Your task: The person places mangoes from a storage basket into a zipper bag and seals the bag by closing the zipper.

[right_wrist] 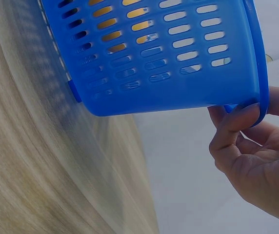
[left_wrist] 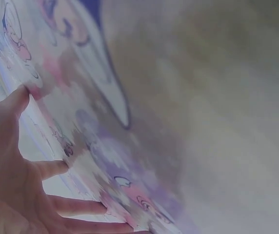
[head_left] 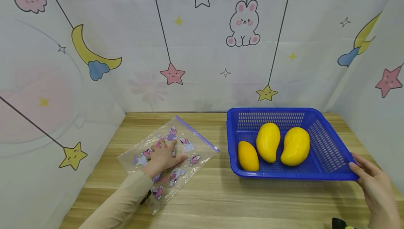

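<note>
A clear zip bag (head_left: 189, 145) printed with pink and purple cartoon figures lies flat on the table, its purple zip edge facing the upper right. On top of it my left hand (head_left: 162, 159) rests with fingers spread; in the left wrist view the fingertips touch the plastic. To the right is a blue plastic basket (head_left: 328, 145) with slotted walls. Inside it lie three yellow mangoes: a small mango (head_left: 248, 156) at the left, a mango (head_left: 268, 142) in the middle and another mango (head_left: 295, 146) beside it. My right hand (head_left: 374, 183) pinches the basket's near right rim corner.
The wooden table (head_left: 202, 201) meets a white printed cloth (head_left: 202, 46) at the back and on both sides. A small black object (head_left: 338, 223) shows at the bottom edge near my right wrist.
</note>
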Demonstrator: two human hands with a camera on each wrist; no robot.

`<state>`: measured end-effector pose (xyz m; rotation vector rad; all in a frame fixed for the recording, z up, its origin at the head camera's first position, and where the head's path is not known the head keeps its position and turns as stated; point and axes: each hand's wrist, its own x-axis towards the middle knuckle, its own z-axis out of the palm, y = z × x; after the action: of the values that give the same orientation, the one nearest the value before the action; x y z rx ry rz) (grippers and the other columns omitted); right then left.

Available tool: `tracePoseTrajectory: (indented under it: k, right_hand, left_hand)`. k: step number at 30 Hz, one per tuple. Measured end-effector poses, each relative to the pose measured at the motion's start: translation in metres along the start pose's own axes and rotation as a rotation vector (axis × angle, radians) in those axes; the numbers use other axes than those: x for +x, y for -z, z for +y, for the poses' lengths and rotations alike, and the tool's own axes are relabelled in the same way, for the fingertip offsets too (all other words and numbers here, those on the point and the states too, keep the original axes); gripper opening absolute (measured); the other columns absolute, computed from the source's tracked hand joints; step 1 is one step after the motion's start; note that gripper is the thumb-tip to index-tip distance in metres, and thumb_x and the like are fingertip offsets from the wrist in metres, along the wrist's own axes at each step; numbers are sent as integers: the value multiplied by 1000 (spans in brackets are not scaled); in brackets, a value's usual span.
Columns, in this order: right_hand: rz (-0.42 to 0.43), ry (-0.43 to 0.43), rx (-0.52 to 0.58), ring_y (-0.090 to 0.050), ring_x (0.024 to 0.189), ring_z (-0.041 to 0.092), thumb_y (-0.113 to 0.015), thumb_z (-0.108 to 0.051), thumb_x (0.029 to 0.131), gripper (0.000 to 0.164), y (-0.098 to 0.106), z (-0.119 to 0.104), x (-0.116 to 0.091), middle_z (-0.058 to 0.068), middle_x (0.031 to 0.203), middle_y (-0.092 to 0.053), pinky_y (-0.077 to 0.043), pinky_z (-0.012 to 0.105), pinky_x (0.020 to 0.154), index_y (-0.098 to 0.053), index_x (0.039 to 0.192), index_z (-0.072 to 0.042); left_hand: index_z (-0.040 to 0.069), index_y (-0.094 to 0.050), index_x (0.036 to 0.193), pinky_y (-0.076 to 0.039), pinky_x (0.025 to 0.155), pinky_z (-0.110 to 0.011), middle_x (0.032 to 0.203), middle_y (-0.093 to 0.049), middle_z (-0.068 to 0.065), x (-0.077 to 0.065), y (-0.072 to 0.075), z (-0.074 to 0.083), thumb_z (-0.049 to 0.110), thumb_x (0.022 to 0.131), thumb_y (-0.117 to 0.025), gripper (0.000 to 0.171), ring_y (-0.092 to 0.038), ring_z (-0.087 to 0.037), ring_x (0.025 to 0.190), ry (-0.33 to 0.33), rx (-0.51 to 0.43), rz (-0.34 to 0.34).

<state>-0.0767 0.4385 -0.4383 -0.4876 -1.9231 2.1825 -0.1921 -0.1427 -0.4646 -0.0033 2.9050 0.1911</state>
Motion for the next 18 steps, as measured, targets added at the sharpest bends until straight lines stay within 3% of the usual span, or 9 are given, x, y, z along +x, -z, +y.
tracePoseTrajectory:
  k: [6, 18]
  right_hand:
    - [8, -1, -10, -63, 77, -5, -67, -18, 89, 35, -1, 0, 0, -20, 93, -58, -54, 11, 64, -64, 119, -34]
    - [4, 10, 6, -63, 77, -5, -68, -15, 88, 29, -1, -1, -1, -20, 91, -61, -54, 11, 64, -68, 110, -34]
  left_hand:
    - [21, -30, 151, -36, 81, -83, 150, -24, -35, 0, -1, -2, 74, 80, -53, 92, -26, -70, 126, -22, -3, 9]
    - [20, -30, 151, -34, 84, -84, 151, -22, -35, 0, -1, -6, 74, 80, -53, 92, -23, -71, 127, -62, -3, 5]
